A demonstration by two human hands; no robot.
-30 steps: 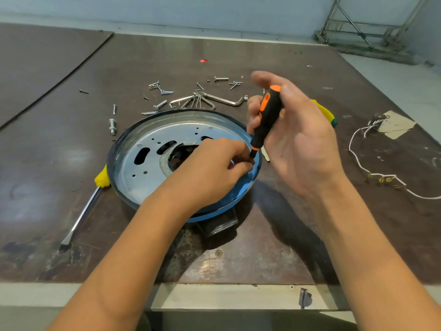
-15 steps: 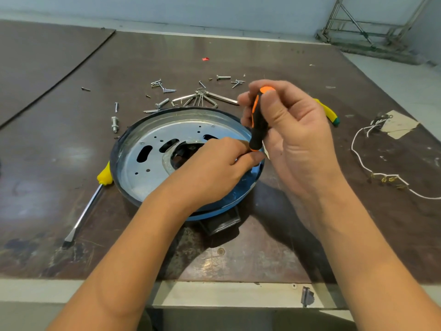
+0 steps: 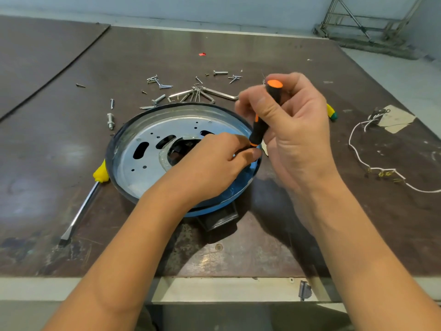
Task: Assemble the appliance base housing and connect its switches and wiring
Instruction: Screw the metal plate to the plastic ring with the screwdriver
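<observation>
A worn dark-brown table (image 3: 59, 144) is shown before a pale wall, with a metal frame (image 3: 358, 22) on the floor at far right. The round base housing (image 3: 143, 168) lies flat at the table's centre, open face up. The screwdriver (image 3: 263, 123) is held steeply over the housing's right rim, its long axis tilted: orange cap up, tip down and to the left. Its handle is gripped by the curled fingers of the right hand (image 3: 296, 134). Its hidden lower end appears pinched by the left hand (image 3: 214, 166). Loose screws (image 3: 162, 86) and hex keys (image 3: 205, 93) are scattered just beyond the housing.
</observation>
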